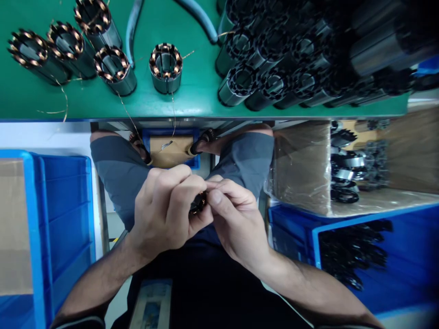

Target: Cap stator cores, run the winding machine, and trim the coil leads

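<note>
Above my lap, my left hand (168,212) is wrapped round a motor stator (197,204). Only a small part of its dark end and copper winding shows between the fingers. My right hand (238,219) meets it from the other side, thumb and fingertips pinched together at the stator's edge. Whatever lies in that pinch is too small to make out. On the green bench ahead stands a copper-wound stator (166,68) with thin wire ends trailing off it. Several more wound stators (115,71) stand to its left, some leaning.
Dark stators (240,87) without visible copper crowd the right of the green bench (195,103). Grey-blue tool handles (202,20) lie at the back. Blue crates flank me, one at left (68,205); at right, a lined carton (302,169) with metal parts sits over another crate (411,260).
</note>
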The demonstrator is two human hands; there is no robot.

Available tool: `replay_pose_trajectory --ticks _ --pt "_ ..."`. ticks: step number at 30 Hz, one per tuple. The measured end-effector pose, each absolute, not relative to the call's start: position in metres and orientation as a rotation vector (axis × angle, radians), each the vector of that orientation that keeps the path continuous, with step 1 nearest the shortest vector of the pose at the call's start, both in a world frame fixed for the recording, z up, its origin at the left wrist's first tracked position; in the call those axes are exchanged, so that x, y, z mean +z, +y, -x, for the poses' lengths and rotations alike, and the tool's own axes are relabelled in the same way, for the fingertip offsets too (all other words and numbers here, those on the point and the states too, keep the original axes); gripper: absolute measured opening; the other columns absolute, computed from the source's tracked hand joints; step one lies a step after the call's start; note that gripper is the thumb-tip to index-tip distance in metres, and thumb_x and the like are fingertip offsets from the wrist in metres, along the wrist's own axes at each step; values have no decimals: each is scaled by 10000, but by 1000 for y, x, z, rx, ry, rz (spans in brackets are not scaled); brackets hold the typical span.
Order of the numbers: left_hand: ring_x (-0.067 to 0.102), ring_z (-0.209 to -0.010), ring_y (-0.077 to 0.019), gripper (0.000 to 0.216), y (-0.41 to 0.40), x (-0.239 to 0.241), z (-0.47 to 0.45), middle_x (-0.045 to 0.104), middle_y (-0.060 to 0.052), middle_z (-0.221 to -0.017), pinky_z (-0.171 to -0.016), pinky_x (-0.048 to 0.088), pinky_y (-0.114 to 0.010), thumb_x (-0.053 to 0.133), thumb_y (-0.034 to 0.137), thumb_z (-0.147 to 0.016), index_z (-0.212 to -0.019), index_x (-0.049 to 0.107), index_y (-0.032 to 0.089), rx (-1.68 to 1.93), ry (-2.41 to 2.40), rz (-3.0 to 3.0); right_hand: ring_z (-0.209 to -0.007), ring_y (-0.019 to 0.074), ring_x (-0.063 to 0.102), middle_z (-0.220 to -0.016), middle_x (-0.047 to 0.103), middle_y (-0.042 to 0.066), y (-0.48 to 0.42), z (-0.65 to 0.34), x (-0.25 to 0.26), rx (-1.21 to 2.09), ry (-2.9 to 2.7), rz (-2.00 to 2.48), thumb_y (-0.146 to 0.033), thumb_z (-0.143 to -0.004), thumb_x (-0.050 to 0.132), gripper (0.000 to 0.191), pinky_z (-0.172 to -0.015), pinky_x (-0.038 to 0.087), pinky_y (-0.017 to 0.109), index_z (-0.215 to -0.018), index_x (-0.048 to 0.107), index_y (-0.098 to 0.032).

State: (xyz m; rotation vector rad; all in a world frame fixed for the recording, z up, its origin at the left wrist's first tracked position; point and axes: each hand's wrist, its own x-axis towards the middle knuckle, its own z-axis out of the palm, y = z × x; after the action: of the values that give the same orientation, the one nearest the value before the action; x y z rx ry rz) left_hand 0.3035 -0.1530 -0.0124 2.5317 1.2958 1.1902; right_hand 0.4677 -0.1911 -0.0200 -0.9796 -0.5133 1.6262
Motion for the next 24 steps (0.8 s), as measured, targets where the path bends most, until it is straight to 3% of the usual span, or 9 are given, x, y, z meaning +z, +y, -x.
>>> replay_pose_trajectory --ticks 6,8,11,13,16,17,19,21,24 --pt "688 -934 -222 154 -156 -10 -301 752 -89 -1131 -851 605 -372 758 267 -1095 -1222 727 185 1128 1266 -2555 -992 132 780 -1056 851 -14 -184 -486 -20 1618 -727 987 -306 -1116 932 63 -943 658 247 -1113 968 -358" --pt "684 -947 -205 172 -158 -4 -300 708 -86 -1155 -840 614 -344 756 256 -1080 -1243 745 201 1108 1241 -2498 -998 164 779 -1046 816 10 -175 -498 -16 1563 -937 1008 -272 -1078 961 44 -921 672 287 -1079 945 -313" --pt "681 -896 -163 159 -156 4 -296 685 -69 -1151 -772 611 -279 769 257 -1072 -1229 775 240 984 1192 -2219 -1109 233 812 -1145 818 64 -157 -523 -6 1316 -1425 1031 -238 -1030 992 92 -1010 708 390 -1043 907 -270" --pt "677 -736 -139 139 -151 4 -293 744 -47 -1046 -651 587 -259 684 353 -1152 -1179 764 241 717 1069 -1768 -1281 289 826 -1309 843 111 -148 -540 0 1092 -1781 961 -217 -1047 962 94 -1127 705 455 -1087 890 -262" --pt "533 -414 -139 588 -149 -8 -287 754 -13 -762 -417 460 -283 363 675 -1254 -1187 735 224 337 852 -1109 -1433 295 831 -1521 840 159 -146 -561 5 1015 -2049 849 -155 -1115 841 91 -1176 708 422 -1168 826 -227" --pt "517 -385 -141 653 -151 -14 -286 743 -6 -725 -391 437 -281 362 759 -1235 -1219 732 221 359 884 -1076 -1437 287 843 -1499 860 158 -148 -565 4 1099 -2028 893 -147 -1132 809 80 -1149 719 394 -1161 797 -221" --pt "675 -519 -161 625 -160 -22 -285 802 -26 -832 -478 539 -274 681 832 -1113 -1272 744 231 615 1113 -1374 -1399 287 876 -1333 917 135 -153 -567 3 1369 -1843 1073 -192 -1150 803 78 -1060 746 353 -1096 757 -222" --pt "848 -817 -211 580 -171 -26 -290 868 -59 -1055 -703 685 -296 1028 635 -931 -1296 771 265 919 1281 -1939 -1339 310 905 -1152 934 110 -158 -564 2 1634 -1635 1191 -280 -1163 818 164 -987 769 354 -1028 746 -222" --pt "905 -962 -236 439 -176 -18 -300 900 -48 -1135 -866 733 -314 1054 329 -912 -1259 793 265 1060 1177 -2446 -1225 276 935 -1240 931 144 -158 -559 3 1642 -1649 1166 -317 -1191 780 226 -965 780 344 -996 773 -203"
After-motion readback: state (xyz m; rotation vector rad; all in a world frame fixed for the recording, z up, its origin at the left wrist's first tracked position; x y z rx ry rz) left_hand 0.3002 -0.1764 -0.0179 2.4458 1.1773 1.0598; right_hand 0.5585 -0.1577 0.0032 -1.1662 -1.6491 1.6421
